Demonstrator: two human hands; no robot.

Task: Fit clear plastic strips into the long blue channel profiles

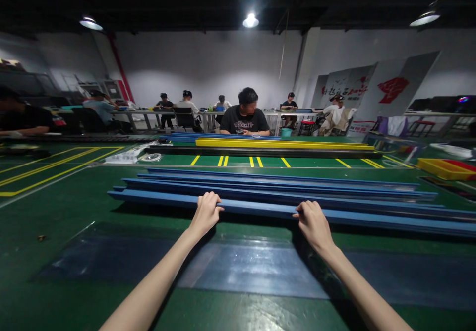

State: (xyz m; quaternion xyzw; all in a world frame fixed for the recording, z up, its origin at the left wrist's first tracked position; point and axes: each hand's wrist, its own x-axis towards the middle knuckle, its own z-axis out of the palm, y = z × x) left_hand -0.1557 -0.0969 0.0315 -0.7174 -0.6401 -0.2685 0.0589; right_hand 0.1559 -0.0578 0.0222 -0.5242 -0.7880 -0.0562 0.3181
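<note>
A long blue channel strip (256, 208) lies crosswise in front of me, nearest of several similar blue strips. My left hand (207, 208) grips its near edge left of the middle, fingers curled over it. Further right, my right hand (311, 218) pinches the same strip by its edge. Behind it, more blue strips (282, 189) lie roughly parallel and close together. Between my forearms and beyond them on both sides, a clear plastic sheet (256, 266) is spread flat on the green table.
Past the blue strips lie a yellow strip (282, 144) and a black strip (260, 151). A clear plastic bag (124, 155) is at the back left, a yellow tray (441, 169) at the right. A person (247, 118) sits across the table; others sit at tables behind.
</note>
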